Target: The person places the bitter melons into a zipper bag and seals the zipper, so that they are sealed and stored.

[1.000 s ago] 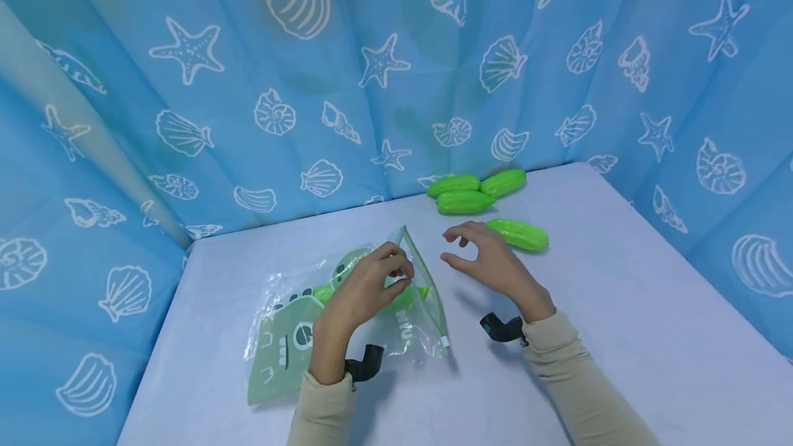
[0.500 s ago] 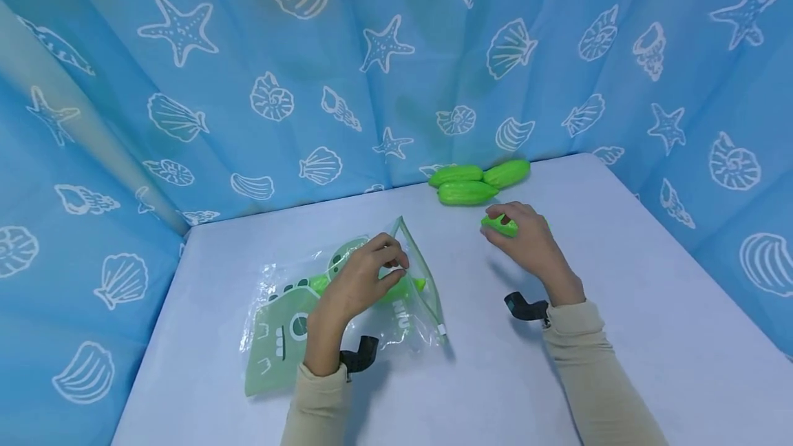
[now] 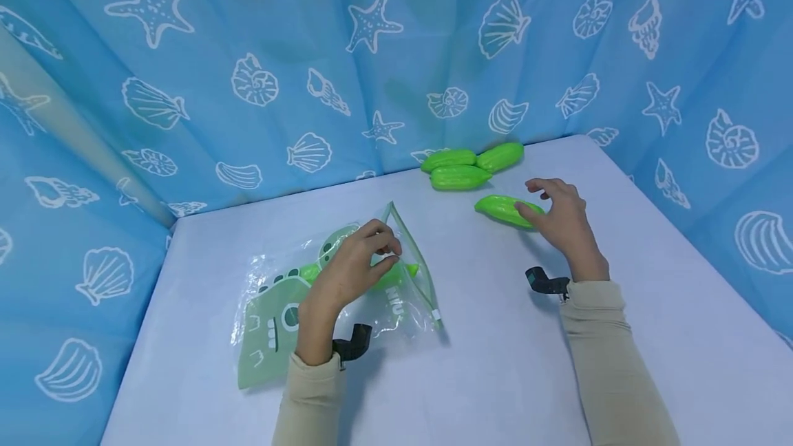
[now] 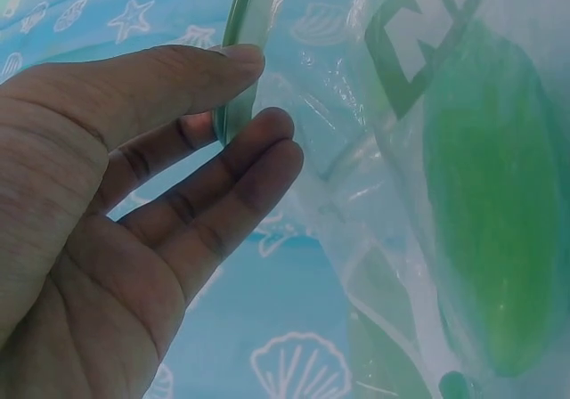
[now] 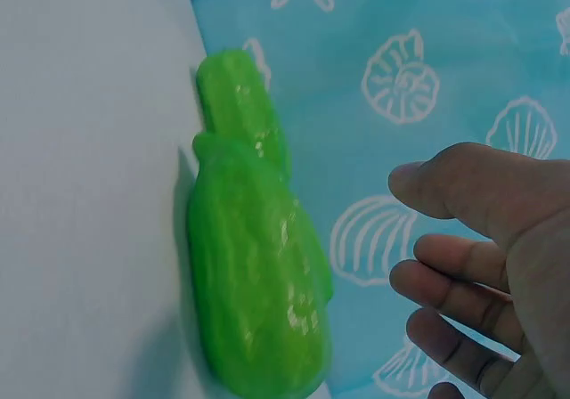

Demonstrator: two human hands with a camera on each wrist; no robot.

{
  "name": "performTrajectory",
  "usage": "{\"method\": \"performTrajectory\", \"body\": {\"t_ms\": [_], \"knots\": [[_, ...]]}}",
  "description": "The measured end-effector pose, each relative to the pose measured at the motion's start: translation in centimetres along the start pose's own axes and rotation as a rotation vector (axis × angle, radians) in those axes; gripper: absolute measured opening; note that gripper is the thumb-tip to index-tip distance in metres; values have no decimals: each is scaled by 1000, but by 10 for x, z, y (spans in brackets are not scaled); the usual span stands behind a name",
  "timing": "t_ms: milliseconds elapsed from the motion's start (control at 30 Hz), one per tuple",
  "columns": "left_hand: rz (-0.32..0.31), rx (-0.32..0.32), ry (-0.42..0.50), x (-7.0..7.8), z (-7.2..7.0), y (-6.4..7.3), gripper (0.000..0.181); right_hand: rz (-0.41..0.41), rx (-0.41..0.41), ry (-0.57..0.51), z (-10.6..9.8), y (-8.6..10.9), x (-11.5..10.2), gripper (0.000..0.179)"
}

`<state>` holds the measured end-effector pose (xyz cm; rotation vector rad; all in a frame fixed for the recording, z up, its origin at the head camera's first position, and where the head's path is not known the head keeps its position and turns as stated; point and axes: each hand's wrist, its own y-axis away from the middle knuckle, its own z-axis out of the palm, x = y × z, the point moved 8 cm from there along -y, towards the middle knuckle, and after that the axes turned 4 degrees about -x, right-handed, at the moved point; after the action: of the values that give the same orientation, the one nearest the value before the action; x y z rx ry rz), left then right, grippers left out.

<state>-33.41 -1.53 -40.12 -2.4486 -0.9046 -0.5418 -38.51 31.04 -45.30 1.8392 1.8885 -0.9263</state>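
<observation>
My left hand [image 3: 356,263] pinches the green-edged mouth of a clear zip bag [image 3: 396,322] printed with a green cartoon figure. In the left wrist view, the thumb lies on the bag's green strip [image 4: 239,25]. One green gourd [image 4: 494,203] shows through the plastic. My right hand [image 3: 564,219] is held with its fingers spread and bent, holding nothing, just right of a bright green ridged gourd [image 3: 503,210] lying on the table. The thumb overlaps the gourd's right end in the head view, but the right wrist view shows the hand apart from the gourd [image 5: 249,274].
Behind the single gourd, 3 more gourds [image 3: 460,177] lie together by the table's back edge. A blue curtain [image 3: 384,88] with white shells and starfish hangs around the white table [image 3: 471,363]. The bag's white slider [image 3: 436,314] sits at the near end of its mouth.
My right hand first reached over the single gourd with its fingers around it, then drew off to the right. The gourd now lies slightly turned. The left hand keeps its grip on the bag.
</observation>
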Motion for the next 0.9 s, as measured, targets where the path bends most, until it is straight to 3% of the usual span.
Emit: {"method": "performTrajectory", "body": {"t_ms": [267,567,900], "knots": [[25,-20,16,5,-2,-2,10,101,-71,24,9,-2,22,59],[19,-6,21,4,-1,1,11,104,-100,68,16,-3,32,60],[55,7,27,6,-3,1,11,130,-152,74,25,-2,45,56]]}}
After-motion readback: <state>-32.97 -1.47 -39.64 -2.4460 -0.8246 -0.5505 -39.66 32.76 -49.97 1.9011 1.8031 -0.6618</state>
